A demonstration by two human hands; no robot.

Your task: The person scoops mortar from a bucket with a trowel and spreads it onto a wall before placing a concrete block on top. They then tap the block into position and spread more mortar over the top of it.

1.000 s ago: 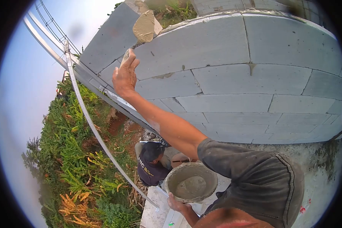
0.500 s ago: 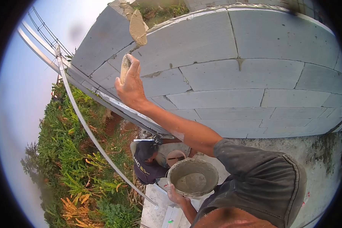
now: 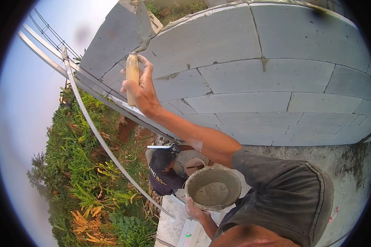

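Right hand point(image 3: 139, 88): fingers clamped on the trowel point(image 3: 132, 76) handle, blade raised at 12 o'clock against the block wall point(image 3: 243, 78) corner. Left hand point(image 3: 193, 209): fingers wrapped on the rim of the mortar bucket point(image 3: 212, 189), at 6 o'clock. A co-worker point(image 3: 164, 171) crouches below.

Wore a dark grey short-sleeved shirt point(image 3: 292, 193), faded and dusted pale in patches, with a stitched seam curving down its right side. Had the sleeve hem point(image 3: 239, 158) ending above the elbow, leaving the right forearm point(image 3: 189, 131) bare to the right hand point(image 3: 140, 92). Showed a pale smear near that elbow. Left the left hand point(image 3: 193, 209) and wrist bare too, ungloved, without watch or ring.
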